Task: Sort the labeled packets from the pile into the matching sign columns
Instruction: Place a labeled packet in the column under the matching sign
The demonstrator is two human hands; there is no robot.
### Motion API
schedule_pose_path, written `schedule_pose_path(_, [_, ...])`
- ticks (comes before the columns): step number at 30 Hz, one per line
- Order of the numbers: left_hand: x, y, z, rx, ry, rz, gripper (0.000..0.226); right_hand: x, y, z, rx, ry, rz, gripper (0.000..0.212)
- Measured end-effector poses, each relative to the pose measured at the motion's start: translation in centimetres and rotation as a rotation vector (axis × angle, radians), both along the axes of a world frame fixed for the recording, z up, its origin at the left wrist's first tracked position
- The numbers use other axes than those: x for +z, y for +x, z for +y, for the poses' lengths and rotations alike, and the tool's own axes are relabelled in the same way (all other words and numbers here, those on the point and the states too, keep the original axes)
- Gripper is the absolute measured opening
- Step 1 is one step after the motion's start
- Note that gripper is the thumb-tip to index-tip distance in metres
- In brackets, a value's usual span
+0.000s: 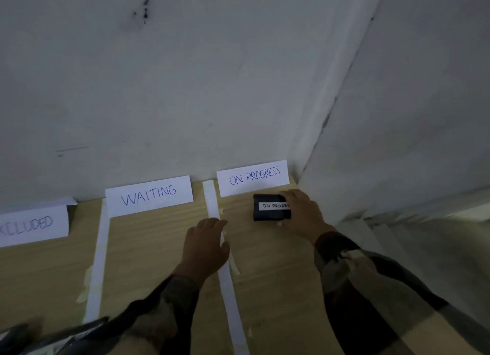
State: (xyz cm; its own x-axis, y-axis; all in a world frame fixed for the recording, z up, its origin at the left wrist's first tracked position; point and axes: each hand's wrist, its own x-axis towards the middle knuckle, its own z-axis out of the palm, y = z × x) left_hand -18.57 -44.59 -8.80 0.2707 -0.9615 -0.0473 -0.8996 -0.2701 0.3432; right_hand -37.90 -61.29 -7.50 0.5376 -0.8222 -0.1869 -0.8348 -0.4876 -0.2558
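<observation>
A black packet [267, 212] with a white label reading ON PROGRESS lies on the wooden table just below the ON PROGRESS sign [252, 177]. My right hand [302, 214] grips the packet's right end between fingers and thumb. My left hand [205, 244] lies flat and relaxed on the table, over the white strip [228, 288] between the two right columns. The WAITING sign [148, 195] stands to the left, and the EXCLUDED sign [33, 226] at the far left. A pile of dark packets [53, 338] shows at the bottom left corner.
White paper strips, one of them [96, 269] left of the WAITING column, divide the table [148, 248] into columns. A white wall rises right behind the signs, and a second wall closes the right side beyond the table's right edge.
</observation>
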Motion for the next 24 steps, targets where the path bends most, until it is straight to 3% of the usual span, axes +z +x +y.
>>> schedule_pose_path(18, [-1.5,-0.6,-2.5,-0.041,-0.038,0.007,0.052,-1.7,-0.4,-4.2,0.03,0.008,0.075,0.082])
schedule_pose_path(24, [-1.2,0.1,-0.3,-0.029,-0.038,0.011,0.049,-0.8,-0.6,-0.1,-0.11,0.028,-0.112,0.077])
